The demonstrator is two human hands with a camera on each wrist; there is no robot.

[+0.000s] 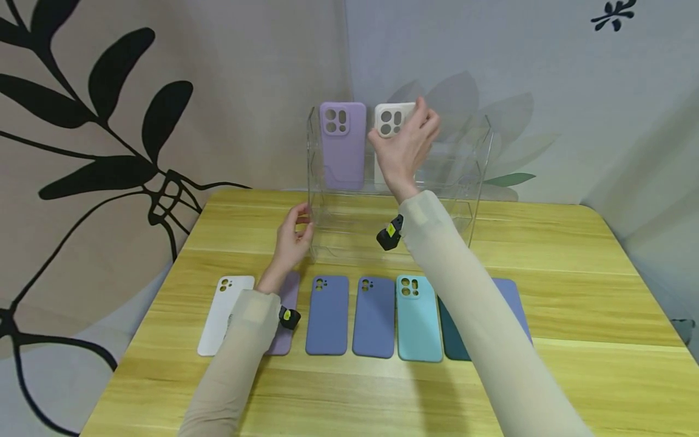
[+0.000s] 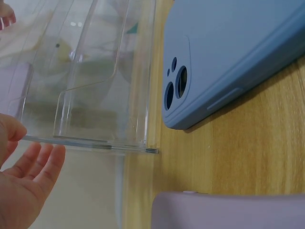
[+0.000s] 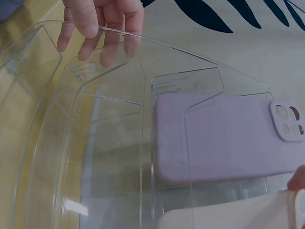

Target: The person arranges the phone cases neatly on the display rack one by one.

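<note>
On the back row of a clear acrylic display rack (image 1: 393, 206), my right hand (image 1: 404, 145) holds a white phone case (image 1: 384, 118) by its upper part, thumb at the left edge and fingers at the right. The case stands upright, its lower part partly covered by the hand. My left hand (image 1: 292, 240) pinches the rack's left side panel; in the left wrist view the thumb and fingers (image 2: 40, 164) lie on either side of the panel's edge. To the left of the white case, a lilac phone case (image 1: 343, 145) leans upright in the same row.
Along the table (image 1: 573, 291) in front of the rack lie a white case (image 1: 224, 315), a purple one (image 1: 284, 337), two blue-violet ones (image 1: 327, 315), a turquoise one (image 1: 419, 321), a dark teal one (image 1: 455, 340) and another blue one (image 1: 513, 300), partly behind my sleeves.
</note>
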